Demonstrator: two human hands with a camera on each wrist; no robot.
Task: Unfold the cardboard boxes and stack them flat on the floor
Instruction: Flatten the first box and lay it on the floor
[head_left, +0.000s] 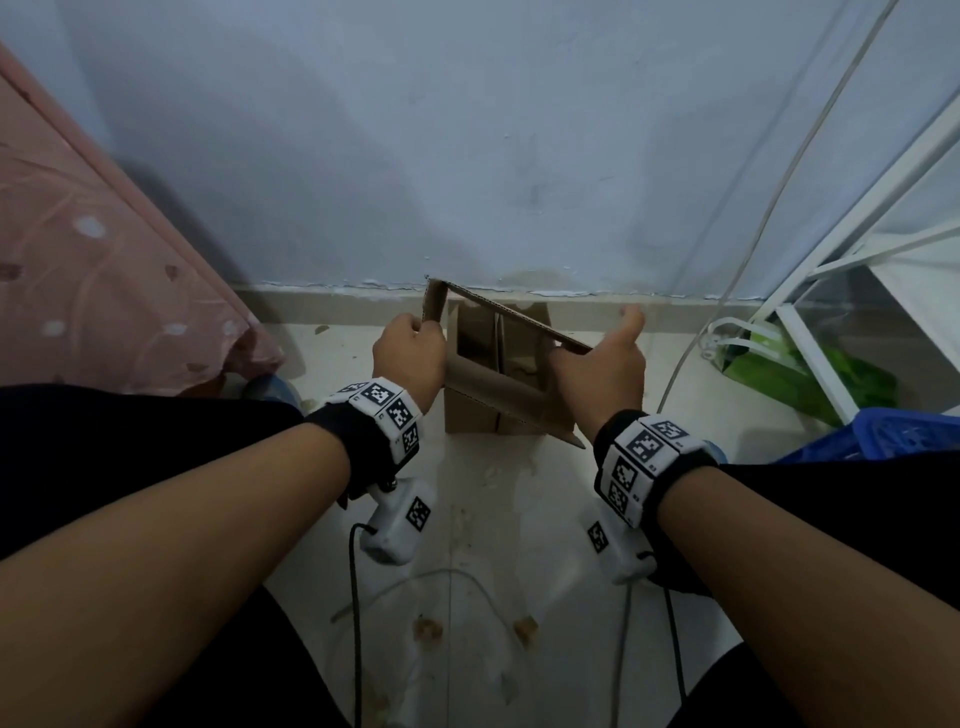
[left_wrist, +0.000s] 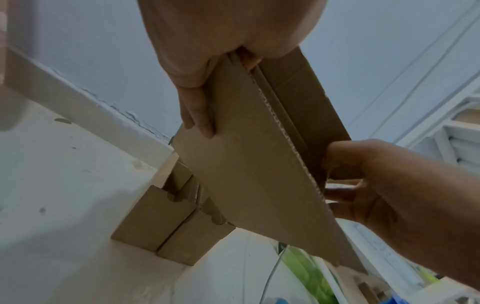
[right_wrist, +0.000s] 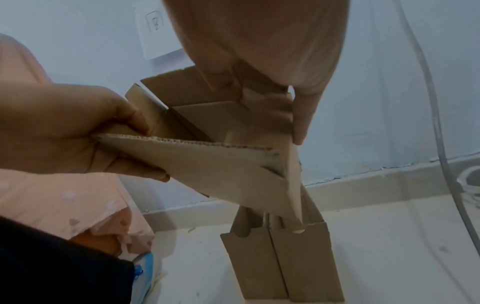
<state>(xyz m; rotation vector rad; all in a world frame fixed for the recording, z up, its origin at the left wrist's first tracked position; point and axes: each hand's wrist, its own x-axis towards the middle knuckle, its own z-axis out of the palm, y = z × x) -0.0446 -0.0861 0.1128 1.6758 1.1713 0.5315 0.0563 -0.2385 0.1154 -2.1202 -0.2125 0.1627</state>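
Near the wall, at the middle of the frame, the left hand and right hand are each pinching the half-open cardboard box above two flat boxes lying on the floor.

A pale blue wall meets a whitish tiled floor at a light skirting board. Pink patterned bedding hangs left; a white shelf frame stands right.

A handwritten mark like "13" or "B" stands on the white wall plate.
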